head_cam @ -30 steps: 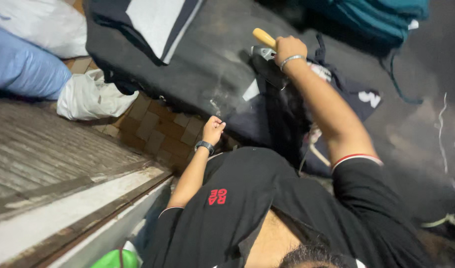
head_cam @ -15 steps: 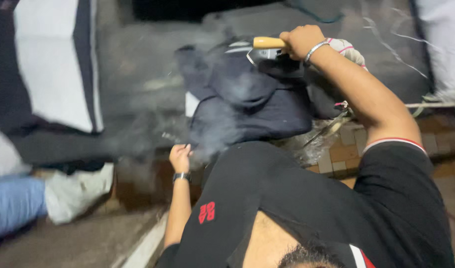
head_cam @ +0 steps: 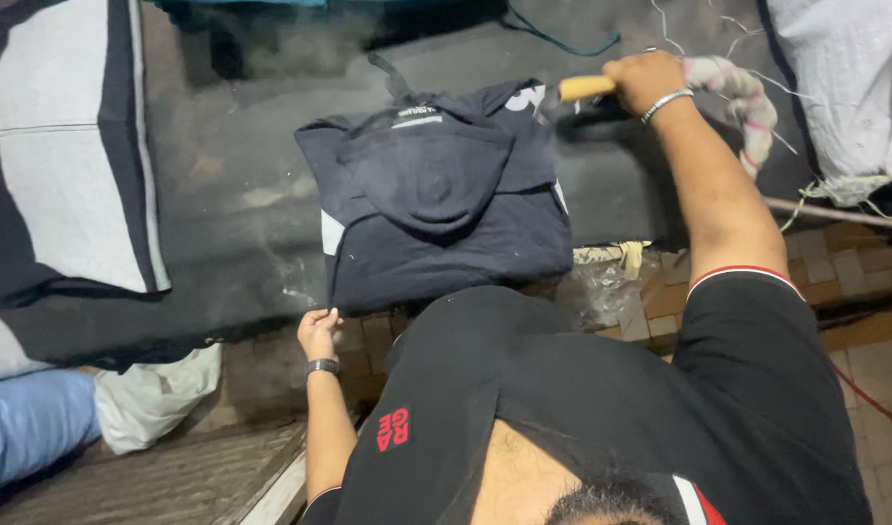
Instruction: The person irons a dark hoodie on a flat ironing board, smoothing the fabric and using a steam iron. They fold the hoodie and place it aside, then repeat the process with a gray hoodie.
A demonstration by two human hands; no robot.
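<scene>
navy hoodie [head_cam: 446, 209], yellow handle [head_cam: 584, 87], grey mat [head_cam: 222, 194]

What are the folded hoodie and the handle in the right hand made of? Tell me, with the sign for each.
Dark navy hoodie: soft knit fabric, probably cotton fleece; matte, it folds limply with soft creases. Handle gripped by the right hand: pale tan, smooth, likely wood, possibly plastic. The left hand pinches the hoodie's hem.

We see a white-and-black garment [head_cam: 67, 156] at 9 o'clock, blue bag [head_cam: 28, 423] and white bag [head_cam: 154, 399] at 8, white cloth [head_cam: 855, 78] at 2.
</scene>
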